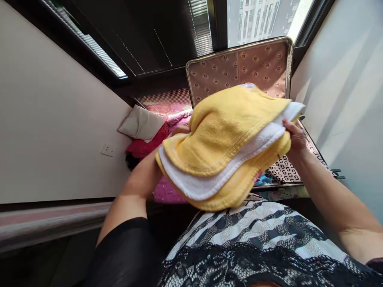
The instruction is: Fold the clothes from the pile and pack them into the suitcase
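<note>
A folded yellow towel [227, 127] with white inner layers is held up in front of my body, its layers fanning out along the lower edge. My left hand [181, 129] grips its left side, and most of those fingers are hidden behind the cloth. On the right, my right hand [295, 135] pinches the white and yellow layers at the corner, thumb on top. Behind the towel stands an open suitcase [266, 63] with a pink patterned lining; the cloth covers part of it.
A beige cushion [140, 123] and pink and red bedding [167, 191] lie to the left. Something blue [263, 180] sits by the suitcase's patterned lower half [287, 169]. Walls flank both sides; windows with dark blinds [143, 36] are at the back.
</note>
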Action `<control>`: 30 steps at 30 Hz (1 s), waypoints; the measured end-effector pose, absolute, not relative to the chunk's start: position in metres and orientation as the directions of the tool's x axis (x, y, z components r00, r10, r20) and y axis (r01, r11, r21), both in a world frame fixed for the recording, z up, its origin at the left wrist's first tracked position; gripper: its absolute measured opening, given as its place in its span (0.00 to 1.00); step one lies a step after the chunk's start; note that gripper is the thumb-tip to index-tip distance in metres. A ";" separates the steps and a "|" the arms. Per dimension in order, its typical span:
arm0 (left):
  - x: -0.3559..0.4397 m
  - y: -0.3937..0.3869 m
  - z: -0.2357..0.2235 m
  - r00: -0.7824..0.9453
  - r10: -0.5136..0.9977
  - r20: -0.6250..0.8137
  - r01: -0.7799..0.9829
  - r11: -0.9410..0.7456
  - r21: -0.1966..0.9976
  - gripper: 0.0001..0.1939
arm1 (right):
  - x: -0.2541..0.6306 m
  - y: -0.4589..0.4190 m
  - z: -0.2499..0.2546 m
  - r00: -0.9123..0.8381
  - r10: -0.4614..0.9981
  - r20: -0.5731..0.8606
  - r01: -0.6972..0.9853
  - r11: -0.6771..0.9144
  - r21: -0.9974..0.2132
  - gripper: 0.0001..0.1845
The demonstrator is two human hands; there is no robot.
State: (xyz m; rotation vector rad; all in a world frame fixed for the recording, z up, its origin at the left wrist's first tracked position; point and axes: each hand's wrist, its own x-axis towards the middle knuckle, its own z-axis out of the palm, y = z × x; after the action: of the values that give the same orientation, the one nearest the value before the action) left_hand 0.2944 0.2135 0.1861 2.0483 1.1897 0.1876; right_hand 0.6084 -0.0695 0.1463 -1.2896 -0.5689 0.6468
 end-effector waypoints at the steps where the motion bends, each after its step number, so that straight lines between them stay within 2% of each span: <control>1: 0.305 0.218 0.190 0.662 0.675 -0.326 0.643 -0.288 0.710 0.28 | 0.618 -0.087 0.137 0.768 0.638 0.060 -0.112 0.225 -0.968 0.35; 3: 0.328 0.230 0.190 0.771 0.405 -0.492 0.622 -0.312 0.718 0.32 | 0.624 -0.123 0.108 0.848 0.530 0.020 -0.150 0.276 -0.949 0.42; 4: 0.341 0.235 0.185 0.757 0.355 -0.549 0.653 -0.373 0.660 0.33 | 0.622 -0.141 0.089 0.850 0.524 -0.057 -0.204 0.227 -0.952 0.44; 5: 0.353 0.238 0.178 0.718 0.381 -0.582 0.694 -0.446 0.565 0.34 | 0.618 -0.158 0.070 0.838 0.521 -0.161 -0.267 0.133 -0.955 0.45; 6: 0.364 0.237 0.168 0.673 0.472 -0.569 0.735 -0.513 0.444 0.35 | 0.614 -0.174 0.051 0.794 0.532 -0.294 -0.341 -0.010 -0.940 0.45; 7: 0.374 0.232 0.155 0.642 0.570 -0.512 0.760 -0.559 0.331 0.35 | 0.612 -0.188 0.033 0.749 0.526 -0.404 -0.385 -0.151 -0.910 0.44; 9: 0.386 0.211 0.128 0.642 0.682 -0.350 0.763 -0.613 0.207 0.34 | 0.615 -0.212 0.009 0.743 0.472 -0.474 -0.345 -0.337 -0.876 0.45; 11: 0.387 0.178 0.101 0.693 0.683 -0.231 0.719 -0.677 0.157 0.34 | 0.625 -0.226 0.001 0.847 0.409 -0.341 -0.140 -0.447 -0.884 0.46; 13: 0.380 0.145 0.080 0.761 0.616 -0.204 0.646 -0.747 0.154 0.36 | 0.638 -0.231 0.009 0.908 0.416 -0.053 0.203 -0.546 -0.813 0.47; 15: 0.369 0.121 0.066 0.811 0.547 -0.206 0.581 -0.796 0.173 0.38 | 0.646 -0.225 0.027 0.827 0.520 0.211 0.527 -0.590 -0.612 0.47; 17: 0.361 0.108 0.058 0.823 0.536 -0.187 0.565 -0.807 0.175 0.40 | 0.649 -0.208 0.049 0.693 0.637 0.338 0.718 -0.562 -0.411 0.45; 19: 0.357 0.102 0.054 0.807 0.571 -0.150 0.590 -0.791 0.165 0.41 | 0.648 -0.180 0.067 0.582 0.726 0.367 0.813 -0.507 -0.287 0.44; 23: 0.355 0.098 0.042 0.760 0.644 -0.092 0.650 -0.745 0.150 0.42 | 0.656 -0.109 0.077 0.371 0.862 0.346 0.929 -0.343 -0.140 0.45; 26: 0.350 0.093 0.021 0.689 0.714 -0.126 0.724 -0.671 0.159 0.41 | 0.669 -0.073 0.055 0.283 0.929 0.240 0.959 -0.274 -0.069 0.43; 30: 0.339 0.085 -0.022 0.632 0.740 -0.228 0.775 -0.603 0.189 0.42 | 0.674 -0.070 -0.005 0.298 0.949 0.107 0.954 -0.294 -0.047 0.36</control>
State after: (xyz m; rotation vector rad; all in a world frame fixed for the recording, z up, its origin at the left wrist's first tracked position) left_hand 0.3393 0.0850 -0.0216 2.5864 1.2283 -0.1833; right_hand 0.6740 -0.0696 -0.0049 -2.4474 -1.8014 -0.0887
